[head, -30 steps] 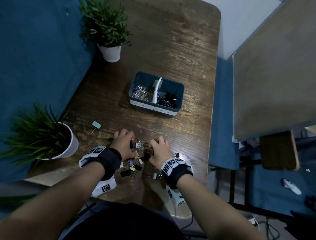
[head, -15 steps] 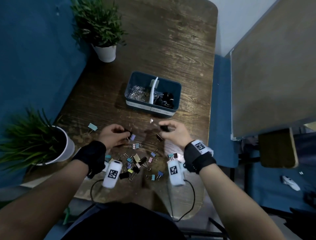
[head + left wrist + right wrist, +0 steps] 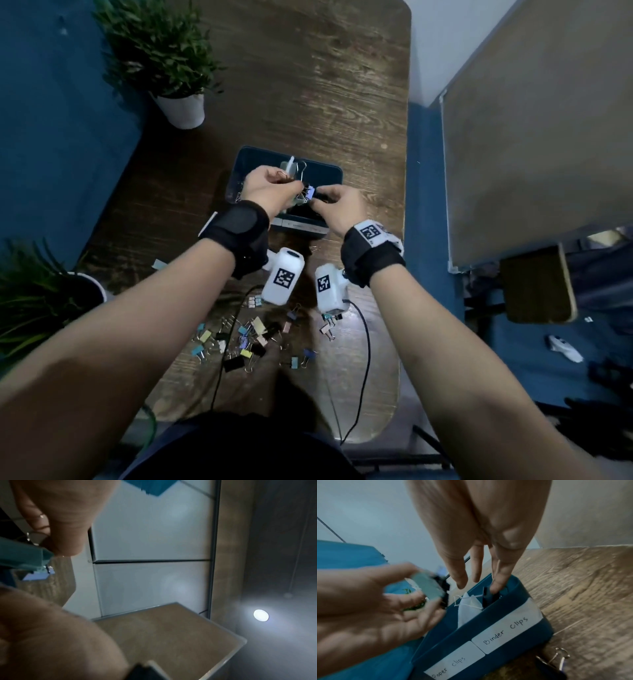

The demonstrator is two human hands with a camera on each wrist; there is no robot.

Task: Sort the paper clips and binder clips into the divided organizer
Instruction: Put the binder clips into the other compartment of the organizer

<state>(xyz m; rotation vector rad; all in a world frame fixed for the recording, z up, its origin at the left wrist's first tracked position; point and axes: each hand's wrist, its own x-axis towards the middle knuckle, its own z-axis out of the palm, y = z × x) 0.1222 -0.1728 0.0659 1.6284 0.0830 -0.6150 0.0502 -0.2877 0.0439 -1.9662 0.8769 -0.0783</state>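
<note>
Head view is showing both hands over the divided organizer [image 3: 334, 171], which is standing in the middle of the wooden table [image 3: 308, 85]. Going from the left, the left hand [image 3: 265, 186] is holding a small bunch of binder clips [image 3: 306, 195] in curled fingers, above the divider. The right hand [image 3: 337, 205] has its fingers hanging down almost straight over the compartment labelled "Binder clips" [image 3: 505, 630], and one fingertip [image 3: 496, 586] is touching a black clip [image 3: 485, 597] already inside; it is gripping nothing that I can see. To do this step well, I think the left hand should bring its bunch fully past the divider to the right compartment before letting go, so nothing is falling among the paper clips. The organizer's long axis is running left to right across the table, labels facing the person. Many loose clips [image 3: 253, 337] are waiting near the table edge.
</note>
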